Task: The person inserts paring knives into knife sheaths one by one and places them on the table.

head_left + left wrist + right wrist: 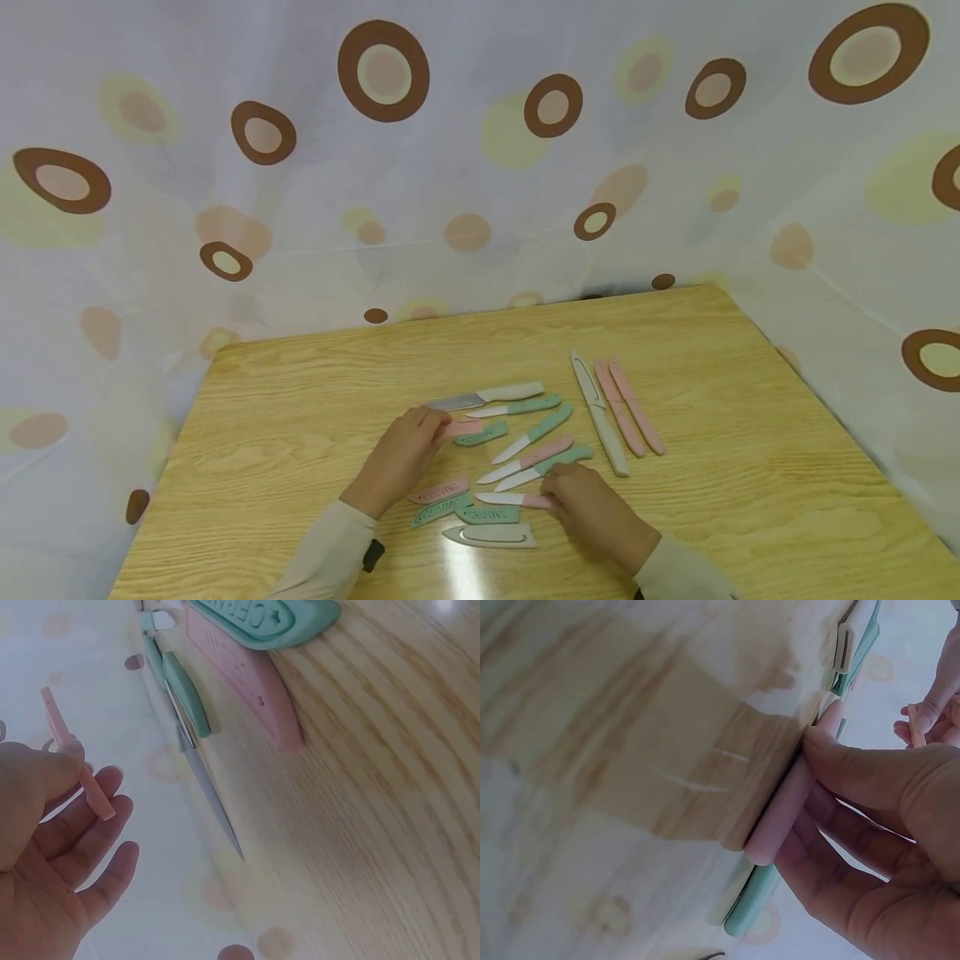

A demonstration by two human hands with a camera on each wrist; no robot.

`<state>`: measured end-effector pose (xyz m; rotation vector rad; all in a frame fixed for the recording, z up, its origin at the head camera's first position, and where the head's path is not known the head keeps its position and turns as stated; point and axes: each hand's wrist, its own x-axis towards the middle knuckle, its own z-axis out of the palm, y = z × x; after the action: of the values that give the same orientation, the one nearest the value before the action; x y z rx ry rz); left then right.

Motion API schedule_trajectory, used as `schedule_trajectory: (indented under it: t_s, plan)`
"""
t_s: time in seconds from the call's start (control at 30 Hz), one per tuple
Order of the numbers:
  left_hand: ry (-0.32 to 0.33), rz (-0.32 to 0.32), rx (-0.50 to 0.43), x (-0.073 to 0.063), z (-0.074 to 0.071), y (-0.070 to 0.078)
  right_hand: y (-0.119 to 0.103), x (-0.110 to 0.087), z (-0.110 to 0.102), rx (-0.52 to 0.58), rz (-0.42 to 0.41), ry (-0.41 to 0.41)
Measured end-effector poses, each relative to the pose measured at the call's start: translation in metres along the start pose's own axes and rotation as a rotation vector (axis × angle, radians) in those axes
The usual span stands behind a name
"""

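Observation:
My left hand [401, 458] pinches a pink blade sheath [468, 427] between thumb and fingers, raised off the table in the left wrist view. Beside it lies a green sheath [483, 434]. My right hand [596, 512] grips the pink handle [780, 825] of a paring knife [501, 498], its white blade pointing left, low over the table. Just beyond that knife are a green-handled knife [566, 456] and a pink-handled knife [547, 452], both with bare white blades. Between the hands, nearer me, lie a pink sheath [441, 490], two green sheaths [487, 514] and a white sheath [491, 536].
Farther back lie two more green-handled knives [551, 422] and a white-handled knife [512, 392] with a bare grey blade. To the right, a sheathed white knife [600, 417] lies beside two sheathed pink knives [630, 408]. A patterned curtain [465, 167] surrounds the wooden table [787, 483].

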<state>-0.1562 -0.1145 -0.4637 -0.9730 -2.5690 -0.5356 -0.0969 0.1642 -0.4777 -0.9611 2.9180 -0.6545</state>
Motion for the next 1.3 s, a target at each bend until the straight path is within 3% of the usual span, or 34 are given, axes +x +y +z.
schedule_trajectory:
  t_s: [0.37, 0.53, 0.7, 0.8, 1.13, 1.3]
  plan:
    - [-0.024, -0.036, -0.021, -0.003, 0.001, -0.001, 0.000, -0.003, -0.001, 0.025, 0.002, 0.011]
    - [0.000, -0.032, -0.022, -0.005, 0.001, -0.003, -0.001, -0.001, -0.007, 0.049, -0.020, 0.152]
    - [0.017, -0.015, -0.034, -0.005, -0.001, -0.003, 0.003, 0.007, -0.022, -0.081, -0.028, 0.335]
    - [0.013, -0.006, -0.044, -0.004, -0.002, -0.002, 0.005, 0.011, -0.029, -0.139, -0.045, 0.384]
    - [-0.056, -0.051, -0.037, -0.002, -0.007, 0.002, 0.005, 0.016, -0.033, -0.181, -0.100, 0.381]
    - [-0.039, -0.016, -0.051, -0.002, -0.006, 0.002, 0.002, 0.019, -0.034, -0.214, -0.117, 0.365]
